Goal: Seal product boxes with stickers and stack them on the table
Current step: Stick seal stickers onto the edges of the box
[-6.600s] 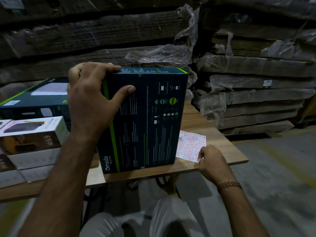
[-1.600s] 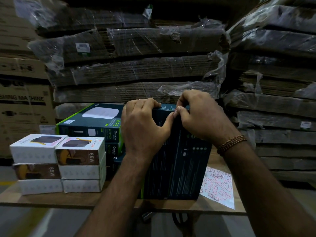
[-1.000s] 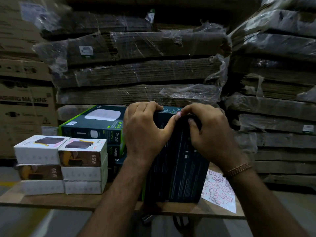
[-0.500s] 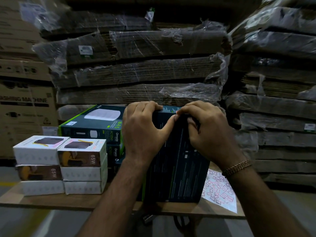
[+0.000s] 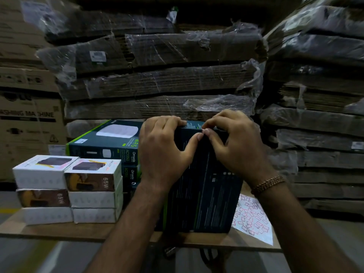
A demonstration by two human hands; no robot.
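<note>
while the dark box stands upright at the table front, left hand grips its top edge, fingers curled over. right hand pinches a small sticker at that edge. sticker sheet lies at 4 o'clock of the box. stacked dark boxes at 10 o'clock, white boxes at 9. wrapped cardboard behind, at 12.

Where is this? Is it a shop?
More likely a warehouse or packing room. Wrapped cardboard stacks fill the back, a big carton stands left, and product boxes are piled on the table.
</note>
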